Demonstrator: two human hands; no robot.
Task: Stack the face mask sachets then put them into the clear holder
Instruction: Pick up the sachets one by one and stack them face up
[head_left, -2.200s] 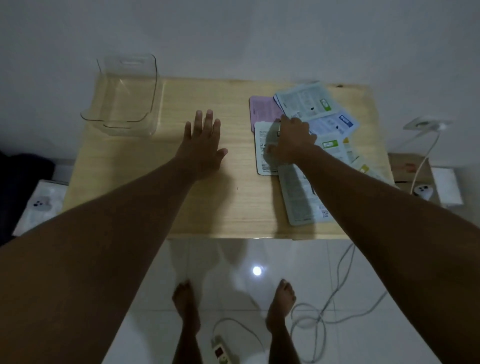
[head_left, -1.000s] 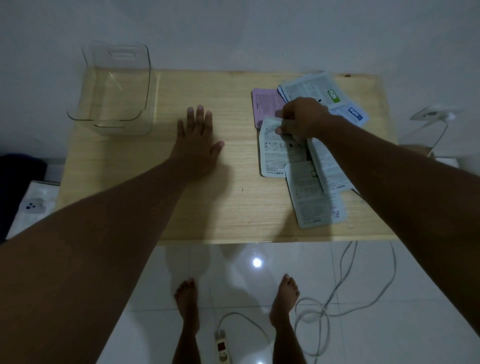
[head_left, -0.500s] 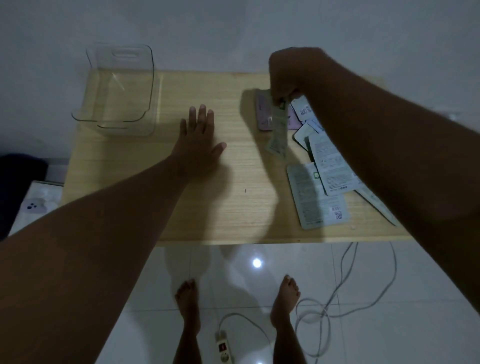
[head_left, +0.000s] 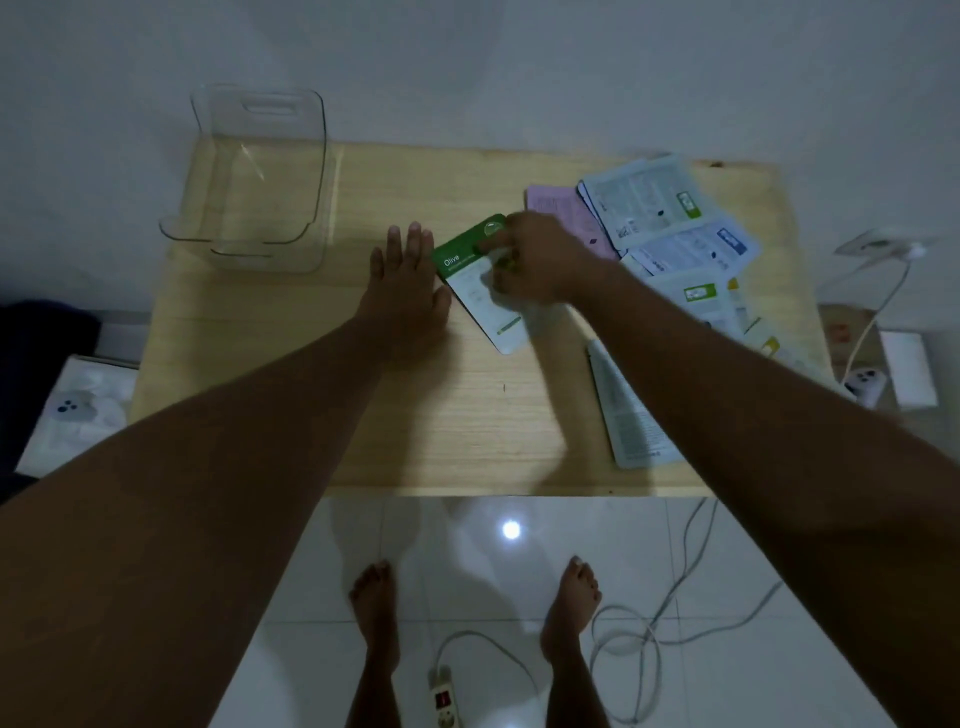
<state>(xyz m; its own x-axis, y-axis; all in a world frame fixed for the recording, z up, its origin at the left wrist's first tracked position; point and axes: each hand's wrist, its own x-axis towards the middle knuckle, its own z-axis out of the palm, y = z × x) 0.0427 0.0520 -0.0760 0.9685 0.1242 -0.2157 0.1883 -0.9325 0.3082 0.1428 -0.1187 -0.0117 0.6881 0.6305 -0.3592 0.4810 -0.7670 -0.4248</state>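
Fingers of the left hand lie spread flat on the wooden table; right hand pinches the green Olive sachet at table centre. Other sachets lie far right; clear holder far left

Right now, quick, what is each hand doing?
Left hand: open, flat on the wooden table.
Right hand: closed on the green-and-white Olive sachet.

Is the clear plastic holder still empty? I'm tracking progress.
Yes, the clear plastic holder shows only bare table through its walls; no sachets are inside.
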